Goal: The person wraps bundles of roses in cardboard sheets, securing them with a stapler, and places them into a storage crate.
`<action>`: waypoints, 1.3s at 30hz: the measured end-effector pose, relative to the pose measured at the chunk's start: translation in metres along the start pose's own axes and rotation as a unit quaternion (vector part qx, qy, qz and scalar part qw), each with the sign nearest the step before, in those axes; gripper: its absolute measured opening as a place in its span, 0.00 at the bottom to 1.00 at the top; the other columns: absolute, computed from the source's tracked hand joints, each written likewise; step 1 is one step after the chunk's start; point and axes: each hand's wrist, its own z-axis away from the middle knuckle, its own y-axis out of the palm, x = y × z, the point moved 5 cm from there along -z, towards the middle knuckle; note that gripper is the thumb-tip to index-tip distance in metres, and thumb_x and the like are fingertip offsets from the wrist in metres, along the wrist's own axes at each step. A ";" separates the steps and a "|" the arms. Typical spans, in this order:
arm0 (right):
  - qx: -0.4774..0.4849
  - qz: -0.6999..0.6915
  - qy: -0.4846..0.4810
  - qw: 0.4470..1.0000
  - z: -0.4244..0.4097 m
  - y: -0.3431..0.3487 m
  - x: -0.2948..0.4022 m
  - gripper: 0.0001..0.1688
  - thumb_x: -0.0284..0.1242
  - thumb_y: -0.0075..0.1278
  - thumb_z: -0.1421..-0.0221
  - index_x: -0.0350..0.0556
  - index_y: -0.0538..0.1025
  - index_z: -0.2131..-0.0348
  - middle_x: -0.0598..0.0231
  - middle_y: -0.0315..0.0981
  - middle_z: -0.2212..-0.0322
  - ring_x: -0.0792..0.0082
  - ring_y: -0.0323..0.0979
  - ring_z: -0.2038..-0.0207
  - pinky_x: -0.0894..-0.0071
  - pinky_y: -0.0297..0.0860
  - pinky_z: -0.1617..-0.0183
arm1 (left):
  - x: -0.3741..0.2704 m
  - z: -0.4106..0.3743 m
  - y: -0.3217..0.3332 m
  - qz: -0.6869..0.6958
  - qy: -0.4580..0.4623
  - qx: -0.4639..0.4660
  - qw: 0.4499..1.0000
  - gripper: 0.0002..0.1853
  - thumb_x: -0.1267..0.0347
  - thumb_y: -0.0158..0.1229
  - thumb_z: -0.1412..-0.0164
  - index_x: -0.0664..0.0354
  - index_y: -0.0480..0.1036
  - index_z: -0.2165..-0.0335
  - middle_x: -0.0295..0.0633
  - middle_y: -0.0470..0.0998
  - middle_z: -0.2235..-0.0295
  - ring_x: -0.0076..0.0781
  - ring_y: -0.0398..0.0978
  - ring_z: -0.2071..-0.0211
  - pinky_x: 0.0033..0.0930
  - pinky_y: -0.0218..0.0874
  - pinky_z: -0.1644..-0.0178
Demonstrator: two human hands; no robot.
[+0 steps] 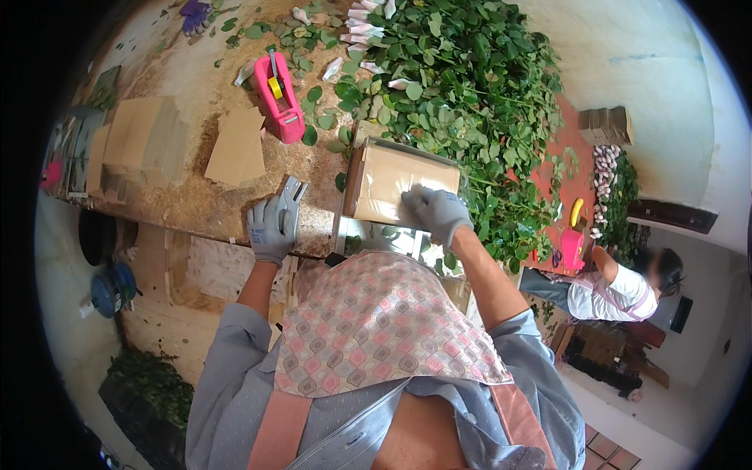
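Note:
My left hand (271, 229), in a grey glove, is closed around the lower part of a metal plier stapler (290, 197) at the table's front edge. In a grey glove too, my right hand (439, 212) presses with curled fingers on a brown cardboard sheet (390, 179). Glossy clear film seems to lie over that cardboard. Around it stands a shallow metal-sided tray (351, 191). Whether the right fingers pinch anything is hidden. Leafy cut stems (458, 100) are heaped just beyond and to the right of the tray.
A pink tape dispenser (286, 123) stands beyond loose cardboard pieces (236, 150). Stacked cardboard (138, 132) lies left. Pale pointed flower heads (364, 29) edge the heap; purple gloves (195, 16) lie far left. At right, a person (611, 294) works by another table (567, 170).

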 end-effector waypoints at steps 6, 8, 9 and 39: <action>0.053 0.074 0.029 0.995 0.034 -0.026 -0.037 0.24 0.49 0.54 0.38 0.50 0.83 0.58 0.55 0.84 0.66 0.53 0.82 0.64 0.57 0.75 0.57 | -0.004 -0.004 -0.003 0.001 0.000 -0.015 1.000 0.19 0.66 0.60 0.41 0.66 0.76 0.53 0.54 0.76 0.59 0.56 0.72 0.57 0.53 0.63 0.51; 0.023 0.087 -0.011 0.996 0.030 -0.025 -0.040 0.25 0.49 0.51 0.35 0.45 0.82 0.60 0.51 0.83 0.66 0.47 0.81 0.63 0.53 0.74 0.57 | -0.005 -0.003 -0.002 0.003 0.000 -0.019 1.000 0.19 0.66 0.60 0.41 0.66 0.77 0.54 0.54 0.75 0.58 0.56 0.71 0.57 0.53 0.63 0.50; -0.016 0.050 -0.036 0.998 0.025 -0.025 -0.029 0.25 0.48 0.51 0.36 0.44 0.82 0.62 0.49 0.82 0.68 0.46 0.81 0.64 0.52 0.74 0.58 | -0.003 -0.003 -0.002 0.001 -0.003 -0.015 1.000 0.19 0.67 0.60 0.42 0.66 0.77 0.54 0.54 0.75 0.58 0.56 0.71 0.56 0.53 0.63 0.50; -0.091 -0.143 -0.373 0.912 -0.023 0.002 0.170 0.08 0.26 0.50 0.38 0.36 0.76 0.66 0.43 0.71 0.67 0.42 0.72 0.61 0.49 0.68 0.57 | -0.025 -0.107 0.079 0.625 -0.447 -0.003 0.639 0.21 0.58 0.49 0.24 0.63 0.77 0.48 0.36 0.83 0.59 0.22 0.79 0.59 0.28 0.70 0.53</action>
